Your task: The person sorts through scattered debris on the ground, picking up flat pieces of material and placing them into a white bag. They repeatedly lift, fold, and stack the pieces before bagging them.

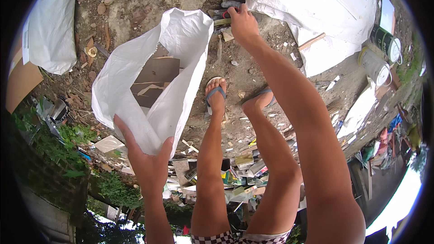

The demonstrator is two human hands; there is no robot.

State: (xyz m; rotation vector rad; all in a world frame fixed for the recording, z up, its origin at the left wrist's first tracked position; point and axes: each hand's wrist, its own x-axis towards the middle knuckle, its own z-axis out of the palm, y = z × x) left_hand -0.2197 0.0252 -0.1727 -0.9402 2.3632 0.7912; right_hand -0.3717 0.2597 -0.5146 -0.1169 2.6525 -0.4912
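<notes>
A white woven sack (113, 72) stands with its mouth spread wide, and grey-brown flat pieces (158, 74) with thin splinters lie inside. My left hand (147, 158) grips the sack at its near side, thumb and one finger stretched apart along the material; its other fingers are hidden. Beyond the sack's right rim, my right hand (244, 22) reaches down to a small pile of dark strips (221, 21) on the ground. Its fingers are bent together at a red and black bit (225, 14), and what they pinch is hard to make out.
Another white sack (56, 27) is at the far left, and a large white sheet or sack (312, 0) at the far right. Two tubs, one green (384, 40) and one whitish (374, 65), lie on the right. My sandalled feet (216, 90) stand amid scattered debris.
</notes>
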